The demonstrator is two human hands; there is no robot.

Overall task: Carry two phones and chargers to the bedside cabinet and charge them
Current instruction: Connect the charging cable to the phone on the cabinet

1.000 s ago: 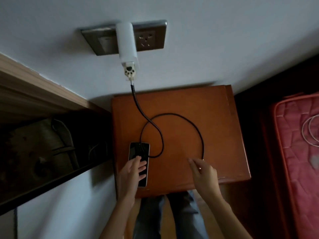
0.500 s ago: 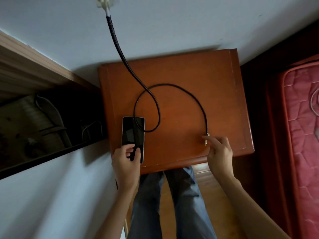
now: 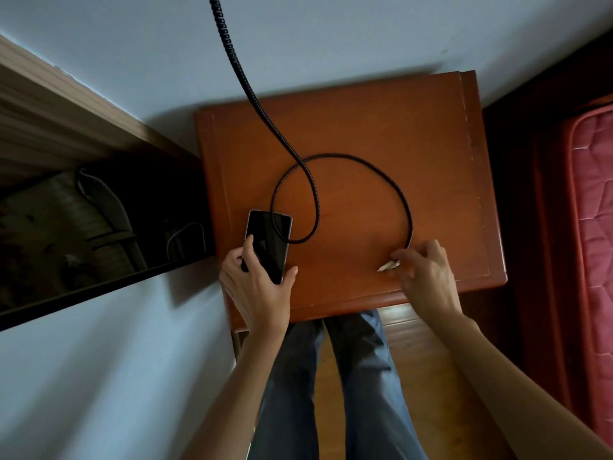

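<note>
The cabinet (image 3: 381, 127) is standing against the wall, with a black phone (image 3: 270, 242) sitting over its top near the front left corner, screen up and dark. The left hand (image 3: 255, 287) is gripping the phone's near end, the thumb lying along the left side of the screen and a finger curling round the right side. Whether the phone is resting flat or lifted slightly I cannot tell.

A black braided cable (image 3: 406, 210) is coming down from above the back edge, crossing the top and curling into a wide loop in the middle. One bend of it is passing over the phone's far right corner. The right hand (image 3: 428, 277) is hovering near the front edge, right of centre, its fingers curled and pinching the cable just behind the pale plug (image 3: 386, 267), which is pointing left towards the phone, well apart from it.

A red mattress (image 3: 593, 210) is lying beyond the cabinet's right edge, and a wooden shelf (image 3: 49, 104) is running off to the left. The person's jeans (image 3: 358, 376) are showing below the front edge.
</note>
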